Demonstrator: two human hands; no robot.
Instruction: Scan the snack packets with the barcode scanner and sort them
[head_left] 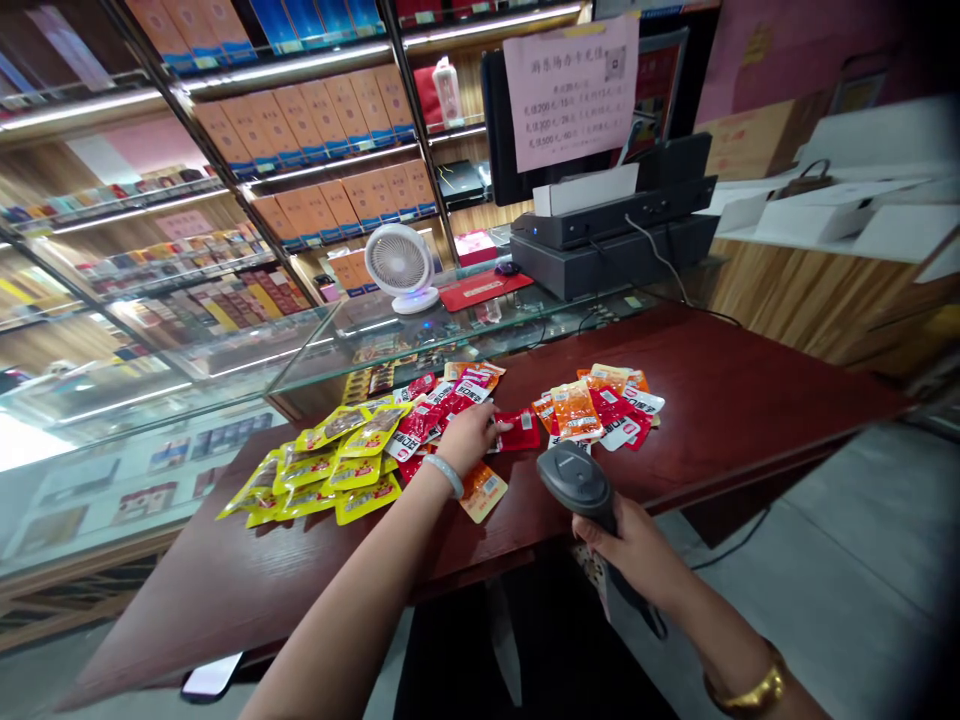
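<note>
While the right hand (634, 548) wraps its fingers round a scanner (576, 480), I see the left hand (468, 440), fingers half-curled, touching a red packet (523, 430); grip there I cannot tell.

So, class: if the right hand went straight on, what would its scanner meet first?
Probably the red packet touched by the left hand, though the height of the scanner is unclear.

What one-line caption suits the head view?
Left hand at a red packet, right hand holding a dark scanner.
</note>
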